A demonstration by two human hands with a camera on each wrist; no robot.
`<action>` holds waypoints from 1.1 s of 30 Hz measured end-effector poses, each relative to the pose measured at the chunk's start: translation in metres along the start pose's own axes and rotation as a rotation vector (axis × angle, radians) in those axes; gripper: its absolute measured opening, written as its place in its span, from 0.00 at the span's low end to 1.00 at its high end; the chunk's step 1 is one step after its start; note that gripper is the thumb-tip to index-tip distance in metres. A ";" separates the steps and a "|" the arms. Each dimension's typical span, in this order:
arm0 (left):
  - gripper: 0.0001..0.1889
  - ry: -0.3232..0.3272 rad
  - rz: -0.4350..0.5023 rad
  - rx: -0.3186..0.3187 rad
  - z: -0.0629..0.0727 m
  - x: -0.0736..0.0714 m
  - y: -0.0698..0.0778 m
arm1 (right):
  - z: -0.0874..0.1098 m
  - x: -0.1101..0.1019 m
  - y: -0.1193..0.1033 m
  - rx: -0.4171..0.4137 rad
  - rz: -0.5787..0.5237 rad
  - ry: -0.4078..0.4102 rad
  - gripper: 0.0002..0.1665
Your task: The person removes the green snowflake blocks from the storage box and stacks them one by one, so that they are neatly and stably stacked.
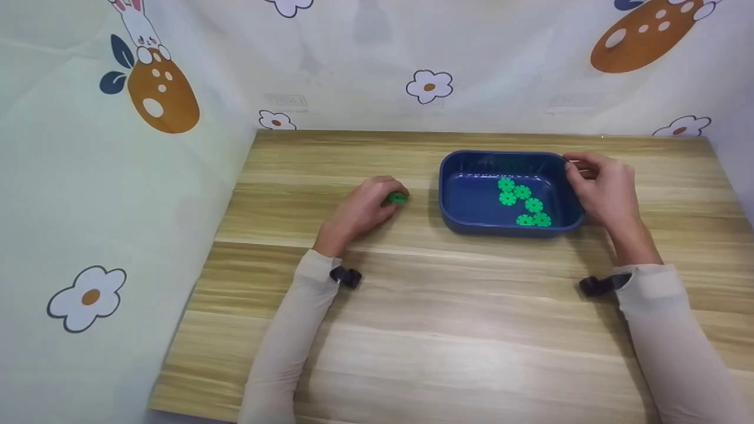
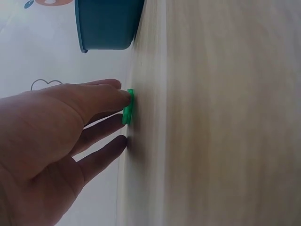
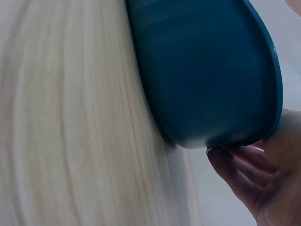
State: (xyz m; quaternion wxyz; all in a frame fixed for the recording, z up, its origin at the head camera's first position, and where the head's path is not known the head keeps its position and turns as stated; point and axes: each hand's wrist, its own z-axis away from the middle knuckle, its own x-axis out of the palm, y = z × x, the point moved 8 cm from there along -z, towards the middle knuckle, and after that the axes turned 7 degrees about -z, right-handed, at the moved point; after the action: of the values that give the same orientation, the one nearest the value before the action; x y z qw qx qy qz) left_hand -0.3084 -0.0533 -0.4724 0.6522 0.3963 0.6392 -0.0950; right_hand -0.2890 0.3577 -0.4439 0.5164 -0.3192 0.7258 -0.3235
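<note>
And here's the left hand, thumb and fingertips pinching a green notched disc right down by the wooden tabletop, at nine o'clock from the blue tray and just short of its wall! Over at three o'clock, the right hand grips the tray's rim, fingers against the outside. Inside, six more green discs lie flat, strung from the tray's middle down toward five o'clock, some touching.
</note>
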 end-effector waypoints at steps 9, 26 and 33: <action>0.13 -0.002 -0.008 0.000 0.001 -0.001 0.001 | 0.000 0.000 -0.001 -0.005 -0.011 0.001 0.18; 0.19 0.070 0.017 -0.078 -0.005 -0.013 0.002 | 0.000 0.001 0.000 0.000 -0.017 -0.008 0.18; 0.19 0.174 0.082 -0.047 -0.014 -0.027 0.021 | 0.000 0.000 0.000 -0.005 -0.015 -0.002 0.17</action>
State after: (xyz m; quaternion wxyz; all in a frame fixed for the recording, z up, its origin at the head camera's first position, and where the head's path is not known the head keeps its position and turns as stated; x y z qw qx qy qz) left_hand -0.3103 -0.0401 -0.4374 0.6066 0.4134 0.6788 -0.0185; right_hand -0.2893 0.3572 -0.4436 0.5142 -0.3262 0.7235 -0.3252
